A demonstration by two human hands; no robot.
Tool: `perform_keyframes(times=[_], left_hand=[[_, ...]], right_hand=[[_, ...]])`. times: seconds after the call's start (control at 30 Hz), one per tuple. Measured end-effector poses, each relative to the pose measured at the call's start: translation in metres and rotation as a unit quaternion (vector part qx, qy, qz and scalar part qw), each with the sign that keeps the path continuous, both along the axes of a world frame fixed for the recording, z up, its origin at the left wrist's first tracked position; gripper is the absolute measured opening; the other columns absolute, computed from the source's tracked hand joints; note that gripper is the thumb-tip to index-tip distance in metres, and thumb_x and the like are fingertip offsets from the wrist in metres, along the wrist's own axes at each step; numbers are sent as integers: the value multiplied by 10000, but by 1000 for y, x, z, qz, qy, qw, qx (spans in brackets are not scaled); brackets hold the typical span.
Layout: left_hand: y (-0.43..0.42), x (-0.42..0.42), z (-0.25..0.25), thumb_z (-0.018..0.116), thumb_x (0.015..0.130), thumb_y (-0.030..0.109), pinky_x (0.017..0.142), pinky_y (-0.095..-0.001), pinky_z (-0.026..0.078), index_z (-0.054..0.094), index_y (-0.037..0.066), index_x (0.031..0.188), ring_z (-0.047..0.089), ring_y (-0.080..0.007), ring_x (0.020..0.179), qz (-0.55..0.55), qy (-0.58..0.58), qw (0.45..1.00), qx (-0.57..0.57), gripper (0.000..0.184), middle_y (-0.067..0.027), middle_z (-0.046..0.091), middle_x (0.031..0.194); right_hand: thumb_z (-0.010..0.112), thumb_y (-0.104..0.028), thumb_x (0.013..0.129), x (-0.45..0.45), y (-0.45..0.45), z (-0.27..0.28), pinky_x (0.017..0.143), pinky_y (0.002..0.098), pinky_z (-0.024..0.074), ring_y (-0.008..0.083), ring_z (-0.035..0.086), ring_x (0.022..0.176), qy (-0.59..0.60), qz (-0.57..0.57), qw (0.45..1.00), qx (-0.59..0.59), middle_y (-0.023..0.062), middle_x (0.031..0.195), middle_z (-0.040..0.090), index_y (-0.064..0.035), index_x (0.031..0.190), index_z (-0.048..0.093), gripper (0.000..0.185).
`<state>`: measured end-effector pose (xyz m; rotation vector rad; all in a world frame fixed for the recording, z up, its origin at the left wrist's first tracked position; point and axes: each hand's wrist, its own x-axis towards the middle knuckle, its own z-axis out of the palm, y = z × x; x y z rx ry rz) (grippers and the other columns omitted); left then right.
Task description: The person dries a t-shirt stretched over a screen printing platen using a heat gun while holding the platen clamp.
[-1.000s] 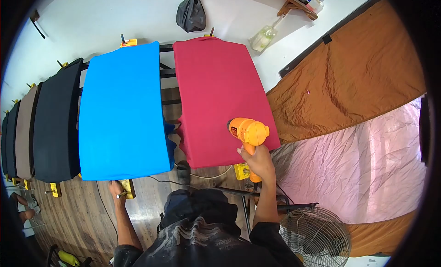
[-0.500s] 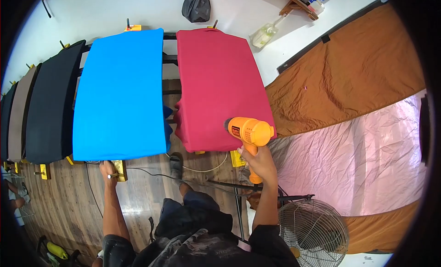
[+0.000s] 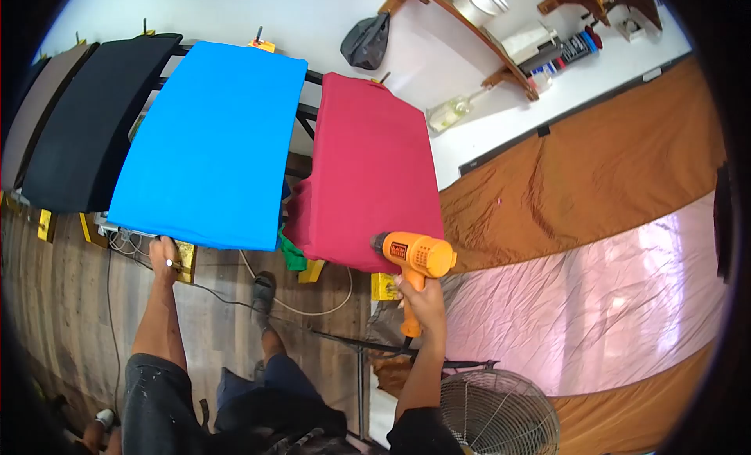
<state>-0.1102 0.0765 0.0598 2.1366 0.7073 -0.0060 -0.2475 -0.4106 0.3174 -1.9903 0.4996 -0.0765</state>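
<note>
Grips one orange Black+Decker heat gun (image 3: 418, 254) in the right hand (image 3: 425, 305), fingers wrapped round its handle, over the near right corner of the crimson cloth-covered panel (image 3: 375, 165); points its nozzle (image 3: 379, 242) leftward, along that panel's near edge. Cannot make out any contact between nozzle and cloth.

Should handle as a fairly light tool, stiff in its plastic shell, a little top-heavy, hardly slippery in a firm grasp, liable to crack if dropped. Best held by the handle, clear of the dark nozzle, possibly hot.

Has the left hand (image 3: 163, 258) well left of the crimson panel, curled at the near edge of the blue cloth-covered panel (image 3: 207, 150), beside a yellow block (image 3: 185, 261); cannot tell between grasping something there and merely resting.

Counting outward, leftward from the crimson panel: one blue panel, one black panel (image 3: 98, 126), one brown panel (image 3: 43, 118), one dark panel (image 3: 25, 87) partly out of view; five in all with the crimson. At its near left corner, one piece of green cloth (image 3: 292, 255). Beyond its far edge, against the wall, one black plastic bag (image 3: 365, 42) and one clear plastic bag (image 3: 452, 111). To its right, one pink sheet (image 3: 563, 306) bordered by orange-brown fabric (image 3: 594, 165). Nearer than its near edge, toward the right, one wire-caged fan (image 3: 501, 416).
</note>
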Motion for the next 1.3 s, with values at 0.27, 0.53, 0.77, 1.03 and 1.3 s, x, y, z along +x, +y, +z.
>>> perform_keyframes(times=[0.27, 0.53, 0.77, 1.03, 1.3], left_hand=[[-24, -2, 47, 421, 850, 275, 861, -463, 422, 570, -154, 1032, 571, -461, 1009, 93, -10, 994, -50, 489, -357, 586, 1053], [-11, 2, 22, 407, 837, 275, 846, -467, 415, 571, -160, 1004, 572, -461, 978, 81, -22, 995, -61, 493, -357, 588, 1030], [-19, 1, 46, 417, 825, 266, 853, -461, 410, 570, -159, 998, 563, -444, 1007, 79, 6, 995, -61, 484, -352, 579, 1061], [-8, 3, 21, 403, 835, 275, 877, -444, 396, 550, -142, 1043, 541, -415, 1020, 93, -4, 991, -97, 488, -317, 560, 1112], [1, 4, 2, 398, 851, 283, 821, -448, 394, 563, -151, 904, 544, -379, 915, 76, -4, 992, -99, 467, -310, 569, 987]], right_hand=[[649, -113, 849, -6, 13, 3, 511, 236, 455, 89, 542, 599, -16, -26, 999, 21, 43, 758, 578, 34, 1000, 578, 222], [655, -123, 848, -17, 12, -5, 505, 237, 441, 84, 542, 585, 6, -37, 999, 0, 24, 725, 580, 21, 979, 592, 205], [657, -121, 847, -24, 16, 3, 496, 241, 438, 82, 534, 561, -4, -47, 999, 1, 32, 726, 588, 24, 963, 602, 194], [663, -94, 842, -29, 5, -6, 525, 220, 468, 81, 555, 616, 35, -29, 999, -7, 36, 820, 594, 16, 1011, 574, 220], [664, -112, 843, -28, 9, -5, 495, 240, 432, 75, 534, 546, 4, -25, 1000, 12, 18, 688, 570, 7, 953, 580, 182]])
